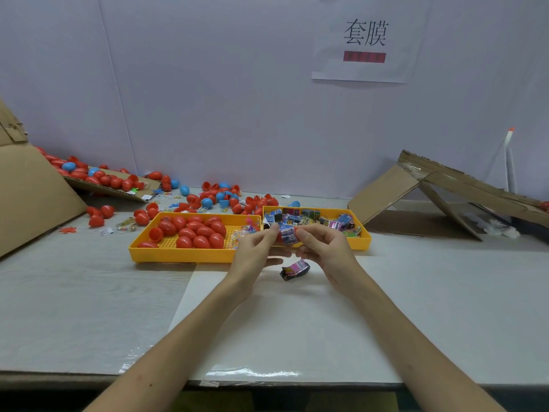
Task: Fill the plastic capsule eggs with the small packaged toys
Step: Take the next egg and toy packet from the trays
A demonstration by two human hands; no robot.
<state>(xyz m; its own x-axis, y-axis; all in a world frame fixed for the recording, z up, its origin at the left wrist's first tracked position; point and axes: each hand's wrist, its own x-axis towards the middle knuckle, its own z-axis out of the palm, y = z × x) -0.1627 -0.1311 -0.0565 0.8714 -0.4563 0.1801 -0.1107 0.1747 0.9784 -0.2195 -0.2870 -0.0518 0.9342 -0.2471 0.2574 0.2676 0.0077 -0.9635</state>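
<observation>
Red plastic capsule egg [278, 237] gripped by left hand [255, 248]; blue-white packaged toy [288, 235] pinched against it by right hand [323, 248]; pink-black foil packet [294, 269] lies on table [89, 292], just nearer.

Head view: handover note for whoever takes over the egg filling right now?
Left hand grips a red capsule egg. Right hand pinches a toy packet against it; the packet is not yet closed in.
Red eggs sit in the left yellow tray, spare packets in the right yellow tray. One pink packet lies on the table.
Done: cannot tell which eggs are filled.
Left: seat this packet, close the egg, then work through the loose eggs behind the trays.
</observation>
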